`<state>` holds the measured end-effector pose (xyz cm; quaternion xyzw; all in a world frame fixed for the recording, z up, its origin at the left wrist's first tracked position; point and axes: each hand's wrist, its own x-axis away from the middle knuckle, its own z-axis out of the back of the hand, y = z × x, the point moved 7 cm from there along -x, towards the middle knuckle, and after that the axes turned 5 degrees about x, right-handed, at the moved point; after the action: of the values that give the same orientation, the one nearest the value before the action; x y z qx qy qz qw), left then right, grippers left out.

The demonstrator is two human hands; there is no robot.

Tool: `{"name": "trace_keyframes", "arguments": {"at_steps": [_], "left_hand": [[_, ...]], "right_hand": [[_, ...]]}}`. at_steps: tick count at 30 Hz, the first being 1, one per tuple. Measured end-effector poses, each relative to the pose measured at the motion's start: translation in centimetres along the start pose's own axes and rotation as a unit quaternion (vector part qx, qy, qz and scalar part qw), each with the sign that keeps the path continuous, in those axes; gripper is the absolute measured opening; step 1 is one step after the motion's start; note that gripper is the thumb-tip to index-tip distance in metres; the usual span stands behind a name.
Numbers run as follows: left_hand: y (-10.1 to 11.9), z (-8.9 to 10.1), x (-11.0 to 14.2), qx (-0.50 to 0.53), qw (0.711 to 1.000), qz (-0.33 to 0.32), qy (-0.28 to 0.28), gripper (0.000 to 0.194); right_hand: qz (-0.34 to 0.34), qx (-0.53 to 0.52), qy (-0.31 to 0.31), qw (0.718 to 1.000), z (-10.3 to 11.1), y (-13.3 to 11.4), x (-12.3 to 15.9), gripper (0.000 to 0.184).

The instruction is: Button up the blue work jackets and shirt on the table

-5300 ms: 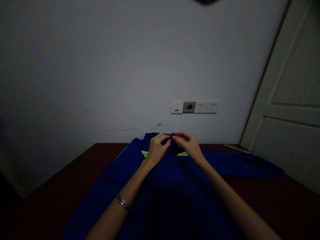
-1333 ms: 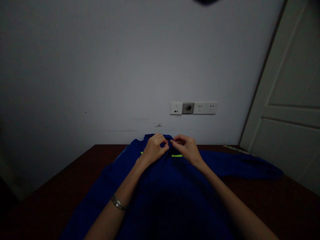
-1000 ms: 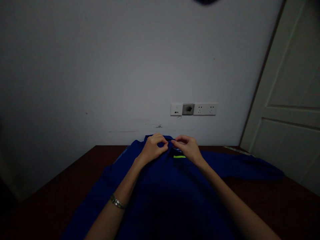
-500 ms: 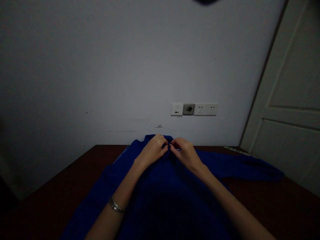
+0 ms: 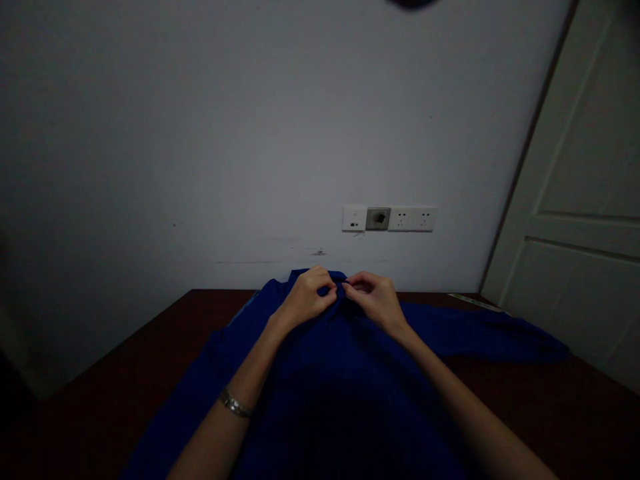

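Note:
A blue long-sleeved shirt [image 5: 320,360] lies spread over the dark red table, its collar end toward the wall and one sleeve stretched to the right. My left hand [image 5: 313,293] pinches the cloth near the collar between thumb and fingers. Close beside it, my right hand [image 5: 373,297] also pinches the fabric, its fingertips almost meeting the left ones. Whatever small part lies between the fingertips is too dark to make out. A metal-banded watch or bracelet [image 5: 235,403] sits on my left wrist.
Behind the dark red table [image 5: 165,333] rises a pale wall [image 5: 250,133] with a row of sockets [image 5: 400,219]. A white panelled door [image 5: 580,200] stands at the right. Near the table's back right edge lies a thin flat strip [image 5: 477,303].
My right hand has shifted slightly, its fingers now bent differently at the collar. The left hand and the shirt stay nearly where they were.

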<state>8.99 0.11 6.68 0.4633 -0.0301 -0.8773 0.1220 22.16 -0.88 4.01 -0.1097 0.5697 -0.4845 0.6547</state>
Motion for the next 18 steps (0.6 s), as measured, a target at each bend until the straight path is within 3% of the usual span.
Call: {"name": "trace_keyframes", "arguments": {"at_steps": [6, 11, 15, 18], "left_hand": [[-0.8, 0.4, 0.1, 0.063, 0.998, 0.025, 0.018, 0.009], [-2.1, 0.8, 0.2, 0.177, 0.977, 0.110, 0.054, 0.009], [-3.9, 0.5, 0.6, 0.309, 0.923, 0.212, 0.086, 0.011], [-5.6, 0.0, 1.4, 0.396, 0.858, 0.309, 0.111, 0.011]], "right_hand": [[-0.059, -0.084, 0.008, 0.995, -0.2, 0.8, -0.2, 0.020], [-0.100, -0.142, 0.003, 0.985, 0.2, 1.3, -0.6, 0.026], [-0.082, -0.126, -0.013, 0.989, 0.7, 0.6, -0.6, 0.027], [-0.049, -0.077, -0.009, 0.996, 1.3, -0.1, -0.5, 0.024]]}}
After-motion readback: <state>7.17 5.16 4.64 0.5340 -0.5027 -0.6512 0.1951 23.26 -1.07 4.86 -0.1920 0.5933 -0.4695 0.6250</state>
